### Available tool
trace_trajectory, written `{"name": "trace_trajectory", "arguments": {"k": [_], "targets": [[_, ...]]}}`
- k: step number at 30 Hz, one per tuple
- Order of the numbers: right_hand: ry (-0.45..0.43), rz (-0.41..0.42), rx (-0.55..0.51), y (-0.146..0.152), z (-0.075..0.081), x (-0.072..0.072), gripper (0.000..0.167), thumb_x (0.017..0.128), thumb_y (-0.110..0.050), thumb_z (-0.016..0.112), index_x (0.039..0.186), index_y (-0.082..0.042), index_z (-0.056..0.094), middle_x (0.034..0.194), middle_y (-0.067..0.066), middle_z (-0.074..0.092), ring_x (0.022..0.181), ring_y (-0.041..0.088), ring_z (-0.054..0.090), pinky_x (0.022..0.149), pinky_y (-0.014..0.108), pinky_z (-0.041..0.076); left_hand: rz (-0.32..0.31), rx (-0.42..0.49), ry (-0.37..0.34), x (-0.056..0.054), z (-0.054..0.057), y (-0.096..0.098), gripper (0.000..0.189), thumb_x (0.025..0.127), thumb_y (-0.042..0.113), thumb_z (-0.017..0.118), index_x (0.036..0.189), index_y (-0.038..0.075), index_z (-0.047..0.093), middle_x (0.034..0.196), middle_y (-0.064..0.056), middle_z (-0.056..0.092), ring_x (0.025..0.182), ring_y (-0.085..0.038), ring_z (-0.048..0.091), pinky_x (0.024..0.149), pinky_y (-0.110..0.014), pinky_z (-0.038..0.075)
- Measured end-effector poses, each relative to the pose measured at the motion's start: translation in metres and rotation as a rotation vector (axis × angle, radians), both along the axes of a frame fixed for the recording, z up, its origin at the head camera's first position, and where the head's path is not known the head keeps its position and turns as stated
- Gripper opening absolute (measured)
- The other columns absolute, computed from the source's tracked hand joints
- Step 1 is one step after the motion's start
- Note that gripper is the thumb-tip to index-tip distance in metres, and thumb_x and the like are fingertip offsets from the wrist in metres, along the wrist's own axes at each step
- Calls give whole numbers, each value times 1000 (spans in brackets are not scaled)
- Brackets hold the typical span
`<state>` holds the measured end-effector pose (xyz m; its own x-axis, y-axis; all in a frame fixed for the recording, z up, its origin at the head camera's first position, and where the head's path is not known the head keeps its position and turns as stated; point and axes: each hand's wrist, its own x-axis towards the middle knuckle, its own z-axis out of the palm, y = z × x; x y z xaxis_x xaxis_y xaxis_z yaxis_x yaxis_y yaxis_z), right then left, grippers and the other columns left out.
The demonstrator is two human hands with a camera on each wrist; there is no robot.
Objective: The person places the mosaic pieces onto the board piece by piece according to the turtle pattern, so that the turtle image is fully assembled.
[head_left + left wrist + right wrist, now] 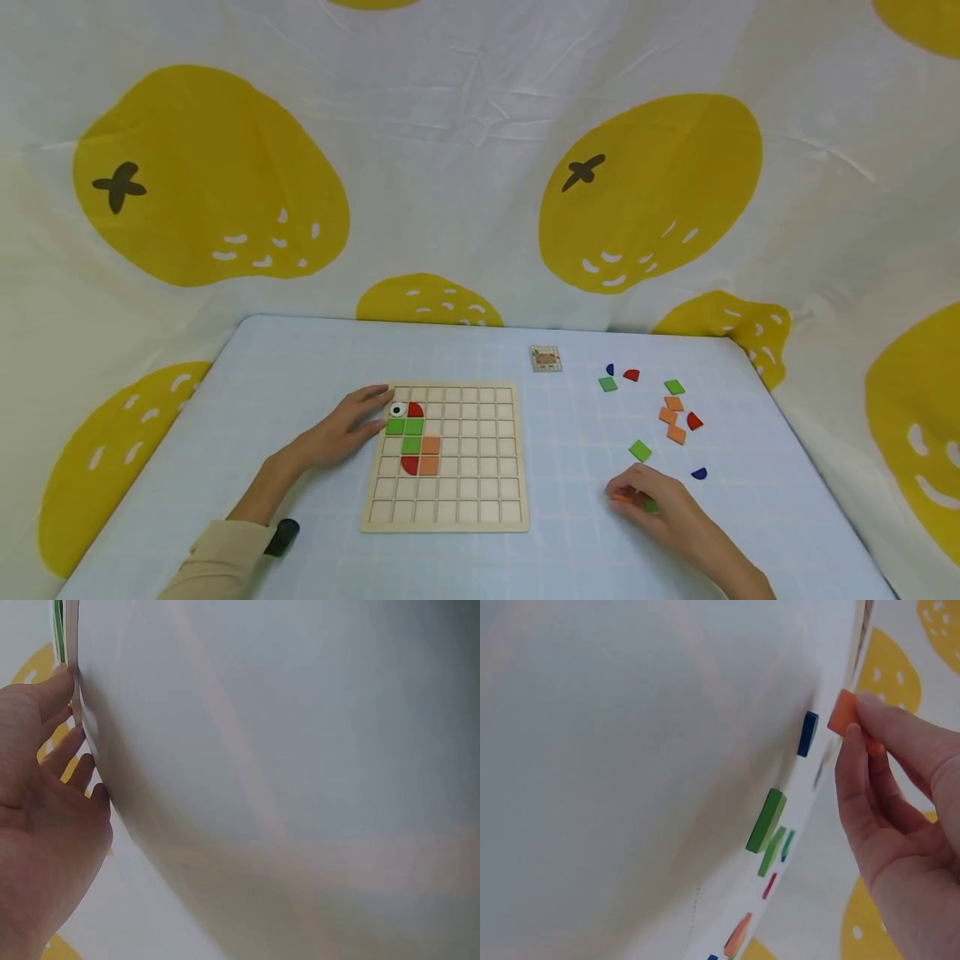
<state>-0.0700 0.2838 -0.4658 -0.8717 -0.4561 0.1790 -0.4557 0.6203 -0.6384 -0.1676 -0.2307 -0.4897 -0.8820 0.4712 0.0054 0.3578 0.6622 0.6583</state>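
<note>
Head view: the right hand [675, 511] pinches an orange tile [842, 712], right of the board [480, 467]. Farther, the left hand [339, 432], fingers loosely extended, touches the board's left edge. Beyond lie loose tiles [640, 451] and, farthest, a card [546, 358], its print too small to read.

Orange tile [842, 712], pinched; gridded board [467, 467], partly filled

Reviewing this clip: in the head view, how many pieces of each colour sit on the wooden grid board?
Green pieces: 3
Red pieces: 2
Orange pieces: 2
White eye piece: 1
Total: 8
</note>
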Motion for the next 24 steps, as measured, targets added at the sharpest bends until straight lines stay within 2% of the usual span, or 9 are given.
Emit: {"name": "trace_trajectory", "arguments": {"k": [2,7,12,17,24], "targets": [[12,3,-15,-4,1,-2,18,89,-6,80,102,-17,72,94,-10,67,81,3,62,73,21,58,-1,1,2,0,0,0,56,105,14,61,156,2,42,162,-23,32,149,-47,27,117,-65,27],[-30,-1,-71,-13,3,-8,12,93,-13,77,103,-17,70,94,-8,68,84,5,65,73,23,60,-3,4,4,0,1,1,56,104,13,61,156,1,42,162,-24,32,148,-47,27,117,-65,27],[-28,7,-119,-23,3,-14,15,93,-10,77,103,-17,69,98,-8,68,87,8,67,73,25,61,-8,10,1,0,2,1,56,105,14,61,156,1,42,162,-23,32,149,-47,26,117,-65,27],[-50,-31,-116,-35,1,-21,17,91,-12,79,103,-20,70,99,-11,68,89,7,67,76,23,60,-10,14,4,0,1,1,56,105,15,61,156,2,42,162,-22,32,149,-46,27,117,-65,28],[4,-10,-134,-51,4,-33,19,90,-8,80,103,-19,71,98,-11,68,87,7,67,79,24,60,-1,13,-6,2,2,1,56,105,16,61,156,2,41,162,-23,32,149,-47,26,117,-65,27]]}}
